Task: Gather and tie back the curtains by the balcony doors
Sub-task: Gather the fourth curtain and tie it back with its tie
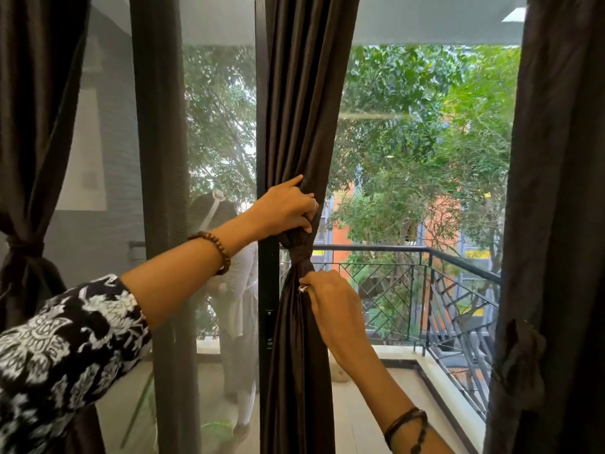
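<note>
A dark brown middle curtain (301, 93) hangs in front of the balcony door frame, cinched by a knot (298, 252) of the same cloth. My left hand (286, 208) grips the bunched fabric just above the knot. Just below the knot, my right hand (327, 299) pinches the curtain's folds. The left curtain (32, 126) is tied at a knot (24, 249). At the right edge hangs the right curtain (556, 191), with a tie (520, 352) low on it.
A dark door frame (263, 322) stands right behind the middle curtain, with a mesh screen door (157, 158) to its left. Beyond the opening lie the balcony floor (376, 404) and a black metal railing (425, 253). A person's reflection shows in the glass (235, 306).
</note>
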